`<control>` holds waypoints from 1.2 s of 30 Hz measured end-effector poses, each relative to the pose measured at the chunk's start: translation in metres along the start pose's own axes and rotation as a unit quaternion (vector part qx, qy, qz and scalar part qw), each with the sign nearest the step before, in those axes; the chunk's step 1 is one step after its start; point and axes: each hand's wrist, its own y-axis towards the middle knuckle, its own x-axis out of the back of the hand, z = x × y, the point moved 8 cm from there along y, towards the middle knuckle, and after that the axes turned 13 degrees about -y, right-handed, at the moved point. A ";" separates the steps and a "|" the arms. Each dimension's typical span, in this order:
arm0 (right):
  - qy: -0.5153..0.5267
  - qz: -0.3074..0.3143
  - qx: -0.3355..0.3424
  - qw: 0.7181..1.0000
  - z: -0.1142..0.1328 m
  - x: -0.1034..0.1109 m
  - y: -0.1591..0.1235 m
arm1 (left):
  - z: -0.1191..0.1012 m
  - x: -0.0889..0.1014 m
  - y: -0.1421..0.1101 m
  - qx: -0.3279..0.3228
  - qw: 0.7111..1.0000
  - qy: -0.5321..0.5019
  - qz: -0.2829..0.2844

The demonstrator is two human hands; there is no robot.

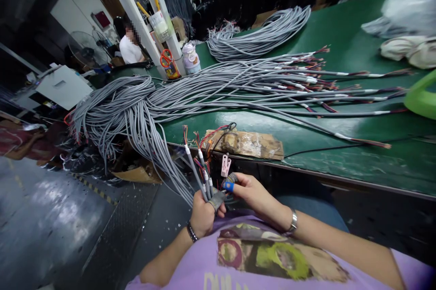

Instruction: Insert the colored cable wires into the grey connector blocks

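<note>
Close to my body, my left hand point(205, 210) is wrapped round several grey cables point(194, 169), whose white-banded ends with bare coloured wires point up. Grey wrapping covers its thumb. My right hand point(245, 188) pinches beside it, with blue tape on one finger and grey wrapping on another. What lies between its fingertips is too small to make out. Just above the fingers, a pink clip point(225, 165) hangs at the bench edge. Behind it lies a cardboard piece point(254, 143) covered in clear tape, with thin red and black wires on it.
A long bundle of grey cables point(218, 83) stretches over the green bench point(354, 162) and droops off its left end. A coiled bundle point(262, 37) lies behind. There are also a bottle point(191, 59), a green plastic object point(422, 97) and a seated person point(131, 47) farther back.
</note>
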 end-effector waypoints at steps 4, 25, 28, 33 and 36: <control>-0.105 -0.045 0.087 0.990 0.018 0.009 -0.005 | 0.004 0.002 0.002 0.003 1.000 0.003 -0.007; 0.086 0.062 -0.024 0.994 -0.010 -0.009 -0.001 | 0.005 -0.002 0.001 0.019 0.999 -0.020 0.045; 0.075 0.042 -0.017 0.996 -0.010 -0.006 -0.001 | 0.006 -0.002 0.000 0.015 0.999 -0.031 0.032; 0.055 0.005 -0.015 0.998 -0.007 -0.002 -0.002 | 0.002 0.001 0.000 -0.003 0.999 -0.046 -0.011; 0.092 0.010 -0.022 0.995 -0.009 0.001 -0.001 | 0.001 0.004 0.003 0.027 0.997 -0.071 -0.008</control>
